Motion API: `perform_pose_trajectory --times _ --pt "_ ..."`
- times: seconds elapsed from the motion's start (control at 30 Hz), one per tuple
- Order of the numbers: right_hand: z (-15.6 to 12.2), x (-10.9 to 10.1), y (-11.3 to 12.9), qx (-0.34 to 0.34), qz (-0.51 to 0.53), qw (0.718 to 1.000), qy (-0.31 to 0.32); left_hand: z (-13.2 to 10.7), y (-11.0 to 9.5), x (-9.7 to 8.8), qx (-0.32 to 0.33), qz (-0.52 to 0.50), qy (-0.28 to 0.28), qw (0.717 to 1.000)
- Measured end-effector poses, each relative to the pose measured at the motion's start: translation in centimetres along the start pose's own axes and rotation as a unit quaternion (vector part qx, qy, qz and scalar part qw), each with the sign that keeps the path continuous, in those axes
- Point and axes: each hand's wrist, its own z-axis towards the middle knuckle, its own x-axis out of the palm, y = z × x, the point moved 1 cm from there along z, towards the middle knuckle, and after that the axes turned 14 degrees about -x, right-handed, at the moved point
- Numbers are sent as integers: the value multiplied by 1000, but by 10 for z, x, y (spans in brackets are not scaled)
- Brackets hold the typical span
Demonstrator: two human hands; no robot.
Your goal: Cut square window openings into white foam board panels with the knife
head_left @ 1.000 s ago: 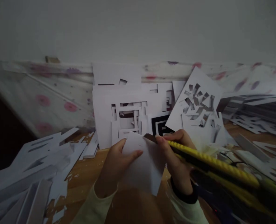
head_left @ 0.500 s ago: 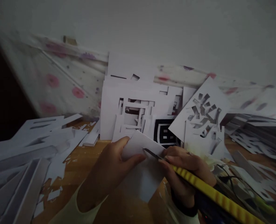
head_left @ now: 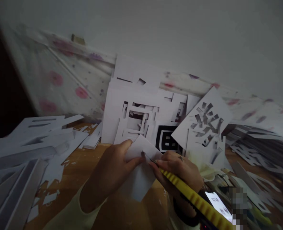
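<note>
My left hand (head_left: 116, 171) grips the left side of a white sheet (head_left: 141, 180), its thumb lying on the face. The sheet is held up off the wooden table (head_left: 122, 214), one corner pointing away. In my right hand (head_left: 179, 171) is a yellow utility knife (head_left: 194, 195), its handle running back toward the lower right. The knife's thin dark blade rests on the sheet a little right of my left thumb; whether it passes through is too small to tell. The right fingertips also touch the sheet's right edge.
Cut-out white sheets (head_left: 141, 92) lean on a flowered cover (head_left: 81, 92) at the back, beside a black printed pattern (head_left: 167, 139). Stacked sheets and scraps (head_left: 52, 140) lie left. On the right are more cut sheets (head_left: 258, 143) and a lit phone (head_left: 218, 206).
My right hand and the knife have moved left, and the blade now meets the sheet closer to my left thumb. The lit phone has come into view behind the knife handle.
</note>
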Motion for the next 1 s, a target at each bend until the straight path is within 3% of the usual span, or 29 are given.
perform_pose_trajectory --times 0.33,0.43,0.53,0.6,0.67,0.77,0.93,1.0 --pt "-3 7 1 -12 17 1000 -20 -8 -1 -6 30 2 -52 998" --pt "-12 14 -5 34 -10 998 -46 0 2 -4 20 71 -50 996" --pt "-28 24 -14 107 36 993 -14 15 7 3 22 168 -13 985" --pt "-43 29 -18 209 112 970 58 26 11 10 31 244 17 969" --pt "-61 31 -16 305 185 927 114 36 17 17 31 308 36 950" --pt "-89 26 -1 403 262 869 118 46 25 28 31 375 43 926" --pt "-130 7 34 464 431 769 87 52 34 50 58 447 83 889" --pt "-142 -1 42 454 456 756 123 50 35 59 70 464 84 879"
